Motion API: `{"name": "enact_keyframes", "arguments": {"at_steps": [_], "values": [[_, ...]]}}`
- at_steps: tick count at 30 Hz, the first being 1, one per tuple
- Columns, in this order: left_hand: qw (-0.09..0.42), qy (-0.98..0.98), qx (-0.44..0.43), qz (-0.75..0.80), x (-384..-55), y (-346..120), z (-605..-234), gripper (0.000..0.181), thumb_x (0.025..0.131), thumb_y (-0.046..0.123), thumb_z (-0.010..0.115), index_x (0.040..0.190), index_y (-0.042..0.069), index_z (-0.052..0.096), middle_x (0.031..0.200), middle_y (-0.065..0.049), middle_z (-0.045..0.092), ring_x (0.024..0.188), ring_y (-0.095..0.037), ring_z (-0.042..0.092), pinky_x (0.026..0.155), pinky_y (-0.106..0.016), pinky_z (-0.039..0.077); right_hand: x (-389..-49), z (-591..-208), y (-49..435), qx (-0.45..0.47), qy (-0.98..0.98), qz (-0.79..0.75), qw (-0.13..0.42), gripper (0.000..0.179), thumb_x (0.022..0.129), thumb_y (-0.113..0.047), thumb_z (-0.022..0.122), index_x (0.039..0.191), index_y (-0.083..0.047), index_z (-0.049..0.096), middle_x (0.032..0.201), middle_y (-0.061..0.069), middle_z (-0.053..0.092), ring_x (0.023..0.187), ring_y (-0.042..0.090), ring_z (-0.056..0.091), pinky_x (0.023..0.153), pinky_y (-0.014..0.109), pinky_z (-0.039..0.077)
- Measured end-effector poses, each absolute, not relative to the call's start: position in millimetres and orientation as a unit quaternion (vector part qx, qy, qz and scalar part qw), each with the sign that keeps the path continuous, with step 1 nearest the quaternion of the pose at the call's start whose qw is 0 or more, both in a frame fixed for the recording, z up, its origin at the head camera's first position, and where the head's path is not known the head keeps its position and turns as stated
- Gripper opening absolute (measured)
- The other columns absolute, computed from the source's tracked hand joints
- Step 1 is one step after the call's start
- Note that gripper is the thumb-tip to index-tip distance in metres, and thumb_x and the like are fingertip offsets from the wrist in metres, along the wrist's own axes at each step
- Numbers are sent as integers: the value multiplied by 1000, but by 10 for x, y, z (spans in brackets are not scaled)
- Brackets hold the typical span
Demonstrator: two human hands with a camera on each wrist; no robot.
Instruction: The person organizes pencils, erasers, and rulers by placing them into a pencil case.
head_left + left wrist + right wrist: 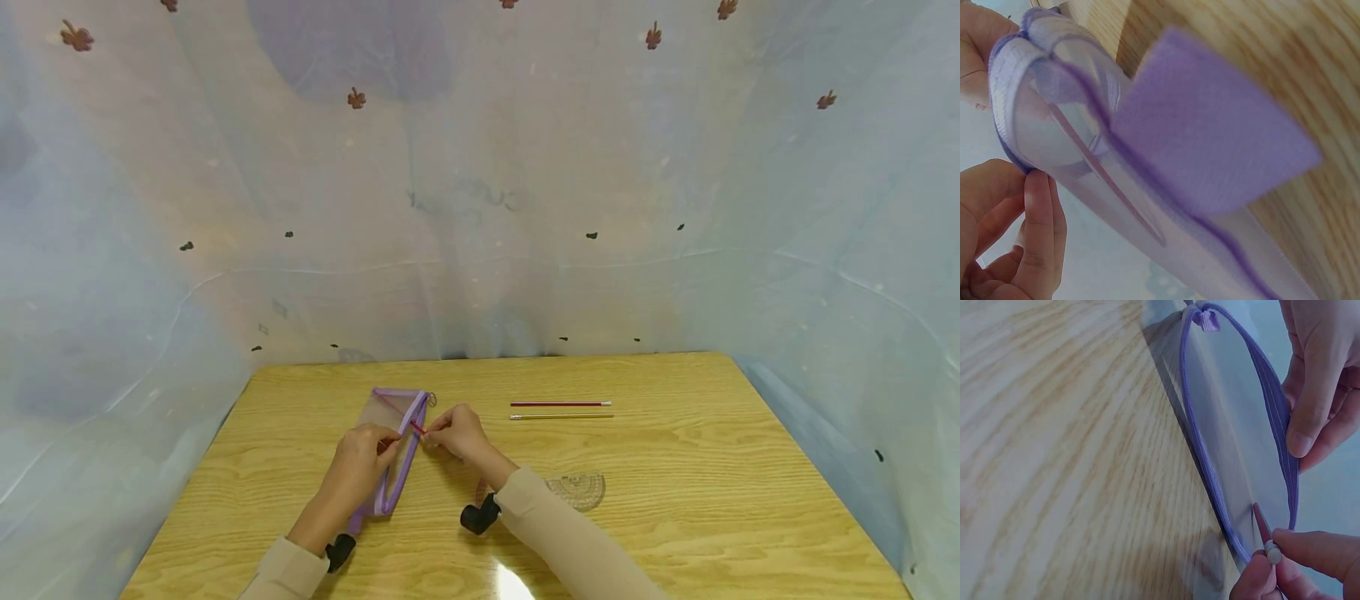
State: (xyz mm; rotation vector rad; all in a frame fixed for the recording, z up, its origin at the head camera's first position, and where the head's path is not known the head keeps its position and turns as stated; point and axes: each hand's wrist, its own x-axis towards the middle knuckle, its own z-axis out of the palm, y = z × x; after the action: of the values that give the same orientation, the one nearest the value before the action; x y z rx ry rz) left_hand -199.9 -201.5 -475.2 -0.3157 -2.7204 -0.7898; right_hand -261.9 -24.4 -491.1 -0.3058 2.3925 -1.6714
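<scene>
1. Head view: A person's two hands work over a wood-grain counter (675, 467). The left hand (362, 458) grips the edge of a see-through pouch (405, 469) with purple trim. The right hand (459, 432), just to its right, pinches a red pencil (417, 428) that points into the pouch's mouth. Farther right, a dark red pencil (561, 404) and a yellow pencil (562, 416) lie nearly parallel, well apart from the pouch. Nearer the person, a clear protractor (583, 492) is partly covered by the right sleeve (570, 533). Wood shows between the pouch and the counter's left edge; the far edge meets a hanging patterned sheet (480, 208).

2. Left wrist view: The left hand pinches the pouch's rim between thumb and fingers. Through the clear wall, the red pencil shows slanting lengthwise inside. A broad purple tab (1216, 131) juts over the wood, and part of the right hand appears beyond the rim.

3. Right wrist view: The right hand holds the red pencil by its white-tipped end, at one end of the mouth. The two purple edges stand spread, with room between them; the left hand holds one edge outward.
</scene>
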Motion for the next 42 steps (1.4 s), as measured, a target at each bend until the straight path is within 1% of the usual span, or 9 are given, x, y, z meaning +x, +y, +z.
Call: {"name": "enact_keyframes", "arguments": {"at_steps": [7,16,19,27,31,34,37,38,42], "values": [[139,-945,-106,-276,-1994,-2011,-4742,7,87,2,76,94,0,77,83,-4,69,72,-14,64,60,-26,54,-2589,-4887,-268,-95,804,-577,106,5,83,7,75,79,8,75,74,11,71,73,44,68,61,43,59],[140,-944,-104,-279,-1997,-2012,-4745,7,87,2,76,94,1,77,83,-4,69,73,-14,64,60,-25,53,-2563,-4903,-296,-89,797,-586,112,5,82,6,76,78,10,75,73,9,71,71,42,69,60,40,60],[138,-944,-105,-281,-1997,-2013,-4744,8,87,2,76,94,1,77,83,-4,69,73,-13,64,59,-24,53,-2555,-4903,-305,-88,794,-590,116,5,82,6,75,80,10,75,74,8,71,69,38,70,59,38,59],[140,-943,-104,-284,-2000,-2017,-4736,8,87,2,75,94,0,77,83,-5,69,73,-14,64,60,-24,53,-2529,-4924,-323,-82,771,-618,129,4,81,9,73,83,13,73,76,13,72,66,26,69,61,36,60],[138,-942,-106,-286,-1993,-2019,-4738,7,87,2,75,94,0,77,83,-4,69,73,-13,64,60,-24,53,-2501,-4911,-321,-96,768,-622,122,4,80,7,76,81,11,74,72,9,71,62,21,68,58,32,59],[140,-942,-107,-285,-1995,-2019,-4740,7,88,3,76,94,1,77,83,-4,69,73,-14,64,60,-24,53,-2494,-4911,-323,-100,761,-628,127,4,81,7,75,81,11,74,70,7,70,60,19,68,57,30,59],[145,-942,-110,-283,-1999,-2020,-4743,7,88,3,76,94,1,77,84,-5,69,74,-14,64,61,-25,54,-2492,-4903,-337,-89,750,-640,140,4,82,10,73,82,14,72,71,9,70,61,21,69,59,32,60],[147,-942,-110,-282,-2000,-2020,-4743,7,88,3,76,94,1,77,84,-5,69,74,-14,64,61,-25,54,-2499,-4914,-346,-81,748,-642,147,4,82,11,73,84,14,72,73,10,70,63,23,70,61,34,60],[153,-941,-110,-281,-2007,-2022,-4739,5,87,2,76,92,1,77,83,-4,69,74,-14,64,61,-26,54,-2501,-4933,-377,-68,745,-645,156,3,83,12,72,84,15,72,76,12,70,66,30,70,63,37,61]]}}
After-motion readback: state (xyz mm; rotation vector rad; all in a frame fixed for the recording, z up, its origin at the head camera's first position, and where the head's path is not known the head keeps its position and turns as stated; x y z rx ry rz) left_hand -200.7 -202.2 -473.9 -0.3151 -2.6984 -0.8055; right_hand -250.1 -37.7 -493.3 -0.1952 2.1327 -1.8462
